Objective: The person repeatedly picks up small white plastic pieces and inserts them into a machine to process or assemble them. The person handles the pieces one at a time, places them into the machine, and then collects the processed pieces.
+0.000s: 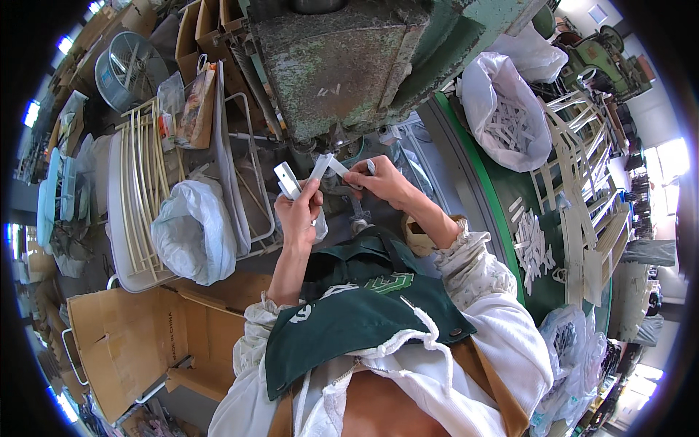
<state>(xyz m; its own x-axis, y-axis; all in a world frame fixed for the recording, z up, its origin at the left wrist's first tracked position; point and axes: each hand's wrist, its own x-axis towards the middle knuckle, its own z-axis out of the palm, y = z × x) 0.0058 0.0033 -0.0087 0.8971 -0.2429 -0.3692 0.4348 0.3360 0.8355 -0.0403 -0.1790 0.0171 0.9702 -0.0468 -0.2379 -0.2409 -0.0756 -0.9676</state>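
can't really tell if the white strips [338,167] touch the green machine [338,80] at their tips, it's just too small; the machine's top is chopped off by the upper edge btw; some fingers on the left hand [297,213] and right hand [384,182] are hidden; white jacket [502,349] runs off the bottom; stuff in the clear bags [571,353] is mush
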